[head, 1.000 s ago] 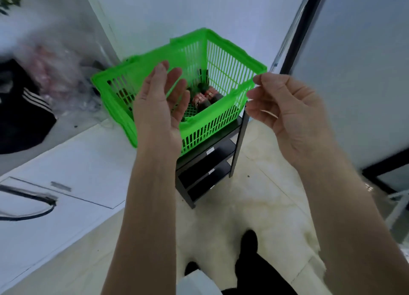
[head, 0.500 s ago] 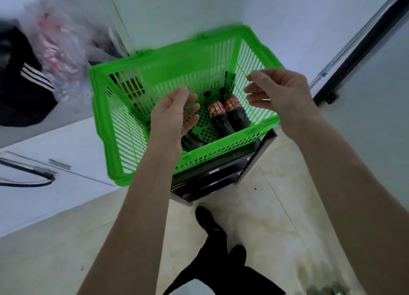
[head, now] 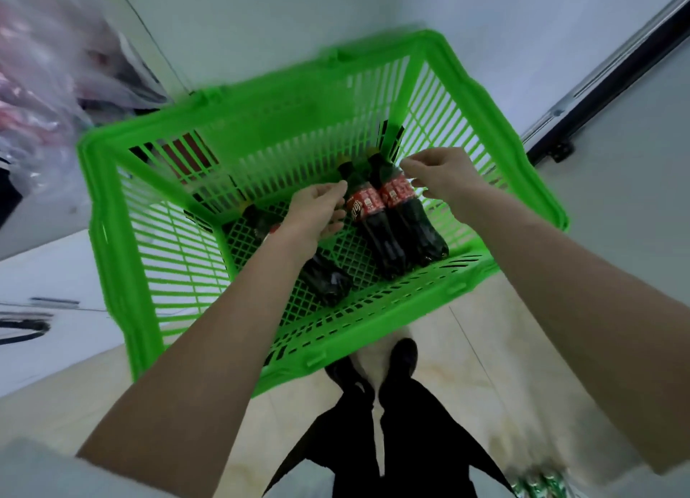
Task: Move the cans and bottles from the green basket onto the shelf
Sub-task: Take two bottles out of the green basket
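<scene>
My left hand (head: 317,211) is inside the green basket (head: 123,236), fingers loosely curled and holding nothing that I can see, its fingertips just beside the neck of the nearer of two dark bottles (head: 373,228). My right hand (head: 440,178) is on the other side of that pair, fingers bent with thumb and forefinger drawn toward each other at the shoulder of the second bottle (head: 410,217); I cannot tell whether it is touching or pinching it. Both red-labelled bottles lie side by side on the basket's mesh floor, against its right wall, caps toward the far wall. A third dark bottle (head: 325,277) lies on the basket floor, partly hidden under my left forearm. Nearer than the basket are my dark shoes (head: 403,359) on pale floor.
</scene>
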